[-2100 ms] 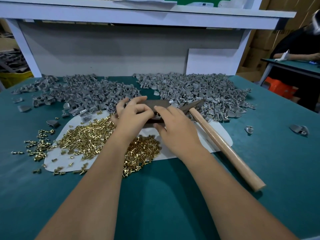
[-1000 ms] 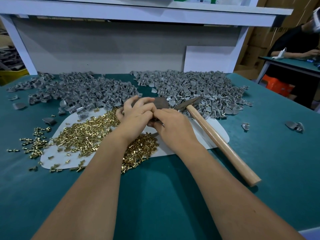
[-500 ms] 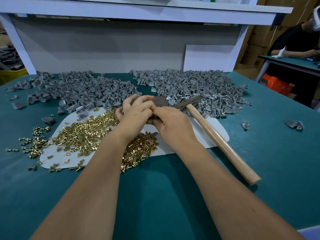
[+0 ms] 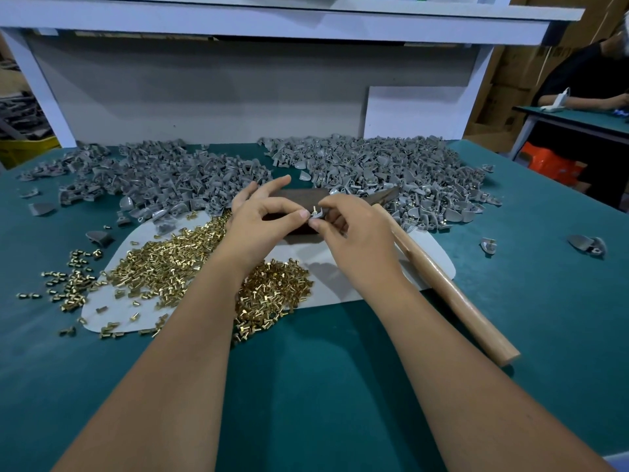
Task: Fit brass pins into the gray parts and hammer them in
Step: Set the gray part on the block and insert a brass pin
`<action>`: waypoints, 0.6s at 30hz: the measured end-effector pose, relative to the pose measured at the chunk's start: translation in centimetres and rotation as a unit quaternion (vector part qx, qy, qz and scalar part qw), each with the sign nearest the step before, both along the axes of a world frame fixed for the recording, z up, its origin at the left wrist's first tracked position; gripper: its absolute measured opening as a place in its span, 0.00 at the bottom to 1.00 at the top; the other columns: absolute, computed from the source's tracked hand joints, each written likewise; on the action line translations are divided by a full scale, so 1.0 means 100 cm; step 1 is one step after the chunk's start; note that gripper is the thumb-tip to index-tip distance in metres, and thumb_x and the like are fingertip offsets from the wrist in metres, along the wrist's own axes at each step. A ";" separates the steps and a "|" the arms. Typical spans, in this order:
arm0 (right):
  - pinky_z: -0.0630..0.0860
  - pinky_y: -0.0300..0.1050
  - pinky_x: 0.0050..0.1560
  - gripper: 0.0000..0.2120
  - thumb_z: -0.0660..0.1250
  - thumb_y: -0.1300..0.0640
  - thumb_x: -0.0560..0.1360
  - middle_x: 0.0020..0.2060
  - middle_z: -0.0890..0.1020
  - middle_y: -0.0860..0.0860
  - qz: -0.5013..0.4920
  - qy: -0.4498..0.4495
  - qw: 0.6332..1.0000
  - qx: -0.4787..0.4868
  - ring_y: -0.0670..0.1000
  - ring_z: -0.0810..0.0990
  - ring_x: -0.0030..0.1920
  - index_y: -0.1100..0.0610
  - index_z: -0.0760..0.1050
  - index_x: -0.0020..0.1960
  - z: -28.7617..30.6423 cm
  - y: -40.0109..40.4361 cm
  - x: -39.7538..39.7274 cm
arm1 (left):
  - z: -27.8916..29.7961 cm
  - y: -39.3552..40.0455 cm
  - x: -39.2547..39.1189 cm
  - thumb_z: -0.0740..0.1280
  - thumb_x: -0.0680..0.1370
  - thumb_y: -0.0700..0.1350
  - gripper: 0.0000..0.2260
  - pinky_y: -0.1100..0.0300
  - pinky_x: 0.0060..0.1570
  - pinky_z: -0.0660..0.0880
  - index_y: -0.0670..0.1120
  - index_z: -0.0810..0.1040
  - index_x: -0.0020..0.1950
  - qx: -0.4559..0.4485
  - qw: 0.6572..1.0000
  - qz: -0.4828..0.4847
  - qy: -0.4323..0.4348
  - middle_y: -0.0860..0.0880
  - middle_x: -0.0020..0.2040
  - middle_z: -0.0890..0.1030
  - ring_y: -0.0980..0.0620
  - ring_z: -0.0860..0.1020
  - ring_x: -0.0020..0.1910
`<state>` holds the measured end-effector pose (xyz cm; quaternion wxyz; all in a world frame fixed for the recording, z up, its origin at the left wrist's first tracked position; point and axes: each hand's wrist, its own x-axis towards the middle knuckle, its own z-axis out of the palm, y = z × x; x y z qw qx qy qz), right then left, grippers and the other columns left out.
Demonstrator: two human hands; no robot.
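Note:
My left hand [image 4: 258, 223] and my right hand [image 4: 354, 229] meet above a dark block [image 4: 296, 199] at the middle of the table. Between their fingertips they pinch a small gray part [image 4: 316, 216] with a brass pin [image 4: 314, 210] standing up out of it. Loose brass pins [image 4: 177, 264] lie heaped on a white sheet [image 4: 422, 260] under my left forearm. Two large piles of gray parts [image 4: 391, 175] spread across the back of the table. A hammer with a wooden handle [image 4: 452, 294] lies to the right of my right hand, its head beside the block.
The green table top [image 4: 306, 386] is bare near me. Stray gray parts [image 4: 589, 245] lie at the right and more brass pins [image 4: 71, 284] at the left. A white shelf frame [image 4: 272, 25] stands behind. Another person [image 4: 585, 73] works at a table on the far right.
My hands have lifted slightly and opened apart at the fingers, so the gray part with its pin now shows between the fingertips. The hammer has not moved.

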<state>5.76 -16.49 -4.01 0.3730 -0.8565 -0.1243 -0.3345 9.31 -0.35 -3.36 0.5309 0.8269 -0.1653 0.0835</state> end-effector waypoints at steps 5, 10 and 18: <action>0.75 0.43 0.44 0.08 0.72 0.59 0.73 0.40 0.76 0.45 -0.002 -0.005 1.000 0.005 0.46 0.74 0.41 0.57 0.79 0.51 0.000 0.000 0.000 | 0.001 -0.001 0.000 0.74 0.74 0.52 0.04 0.44 0.74 0.48 0.62 0.85 0.40 -0.021 1.000 0.002 0.003 0.67 0.70 0.70 0.57 0.53 0.75; 0.76 0.47 0.45 0.08 0.72 0.59 0.73 0.40 0.76 0.45 -0.002 0.002 1.000 0.009 0.47 0.74 0.42 0.56 0.79 0.52 0.000 0.001 0.000 | 0.000 0.000 0.001 0.74 0.73 0.53 0.01 0.42 0.74 0.48 0.60 0.85 0.42 -0.013 1.000 0.006 0.003 0.67 0.70 0.70 0.56 0.53 0.76; 0.70 0.48 0.51 0.15 0.64 0.51 0.77 0.54 0.76 0.54 -0.253 0.038 0.945 -0.202 0.55 0.73 0.54 0.57 0.73 0.60 0.016 -0.014 -0.012 | -0.001 -0.004 0.004 0.73 0.75 0.52 0.05 0.39 0.73 0.56 0.60 0.81 0.39 -0.021 0.994 0.097 -0.039 0.69 0.56 0.75 0.52 0.61 0.72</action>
